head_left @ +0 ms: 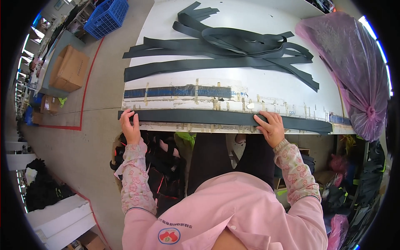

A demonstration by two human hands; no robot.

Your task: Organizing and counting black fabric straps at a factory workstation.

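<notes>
Along the near edge of the white worktable, a long black strap lies flat, stretched from side to side. Left hand sits at the strap's left end, fingers together and pressed down on it, thumb tucked at the table edge. Right hand rests further along, fingers slightly spread and flat on the strap. Just beyond runs a taped blue measuring strip. Further back, a loose pile of black straps sprawls across the table. Far right, a pink plastic bag, tied shut.
</notes>
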